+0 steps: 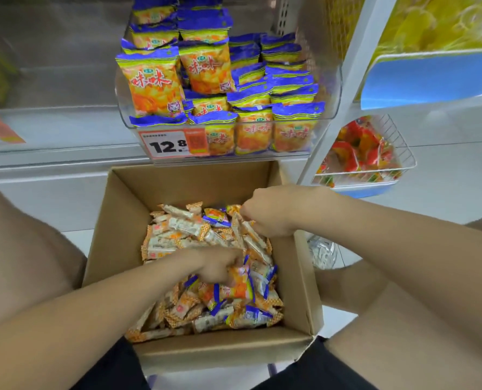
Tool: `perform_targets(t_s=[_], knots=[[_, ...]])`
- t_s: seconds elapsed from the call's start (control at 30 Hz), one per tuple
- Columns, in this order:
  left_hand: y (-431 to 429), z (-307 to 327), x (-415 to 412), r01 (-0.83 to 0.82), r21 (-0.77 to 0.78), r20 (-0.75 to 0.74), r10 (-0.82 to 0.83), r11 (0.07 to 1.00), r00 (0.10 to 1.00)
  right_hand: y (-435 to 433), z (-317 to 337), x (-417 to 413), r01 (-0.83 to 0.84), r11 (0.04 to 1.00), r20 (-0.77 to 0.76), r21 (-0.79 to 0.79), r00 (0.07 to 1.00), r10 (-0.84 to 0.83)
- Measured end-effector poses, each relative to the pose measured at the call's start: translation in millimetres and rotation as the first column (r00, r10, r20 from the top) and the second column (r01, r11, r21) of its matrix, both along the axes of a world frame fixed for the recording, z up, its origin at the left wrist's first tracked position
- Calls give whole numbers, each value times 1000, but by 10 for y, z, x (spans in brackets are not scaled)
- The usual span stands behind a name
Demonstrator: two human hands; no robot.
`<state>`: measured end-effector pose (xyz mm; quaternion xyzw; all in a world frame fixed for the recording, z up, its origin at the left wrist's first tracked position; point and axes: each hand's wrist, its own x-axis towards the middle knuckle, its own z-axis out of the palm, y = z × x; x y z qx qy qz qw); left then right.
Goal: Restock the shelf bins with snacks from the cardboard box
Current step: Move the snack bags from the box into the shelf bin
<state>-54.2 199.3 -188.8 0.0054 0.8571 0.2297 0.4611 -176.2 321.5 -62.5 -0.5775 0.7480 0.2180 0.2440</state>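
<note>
An open cardboard box (121, 209) sits between my knees, filled with small orange-and-white snack packets (178, 229) and several blue-edged orange packets (217, 218). My left hand (214, 267) reaches into the middle of the box, its fingers curled round a blue-and-orange packet (241, 285). At the far right side of the box, my right hand (273, 209) is curled into the pile, pinching orange-and-white packets. Directly above the box hangs a clear shelf bin (330, 88) holding upright orange bags with blue tops (152, 83).
A price tag reading 12.8 (166, 144) is fixed to the bin's front. To the right, a white wire basket (400, 153) holds red and yellow packets beside a white shelf post (344, 88). A clear plastic object (323, 253) lies on the floor right of the box.
</note>
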Motion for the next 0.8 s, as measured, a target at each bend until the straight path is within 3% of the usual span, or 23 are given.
perform_targets(t_s=[0.13,0.23,0.33,0.43,0.5,0.57,0.6,0.63,0.7,0.8], knots=[[-234,509,-147,-301,135,-207,324,944,923,3,125,-40,52,997,19,-62,998,-51],[-295,964,-166,-441,206,-427,485,874,763,11,278,-100,112,975,132,-194,987,-88],[-317,1406,-65,-529,337,-554,618,779,558,-25,487,-168,306,890,347,-339,920,-184],[-346,1715,29,-517,495,-678,683,698,272,-62,656,-232,523,752,596,-401,772,-219],[-372,1863,33,-467,641,-655,751,610,82,-84,762,-240,692,634,790,-345,579,-202],[-408,1972,6,-403,719,-619,785,566,-1,-114,841,-229,791,538,890,-291,429,-151],[-428,2008,-5,-378,731,-621,784,568,-23,-142,866,-224,810,497,902,-310,416,-115],[-458,2030,-19,-363,722,-647,760,590,-51,-178,883,-219,814,453,893,-363,443,-79],[-528,2050,-47,-392,635,-756,639,666,-139,-268,884,-243,772,335,808,-541,588,-50],[-659,2028,-83,-496,490,-869,444,717,-217,-402,863,-315,621,93,609,-778,783,-130]])
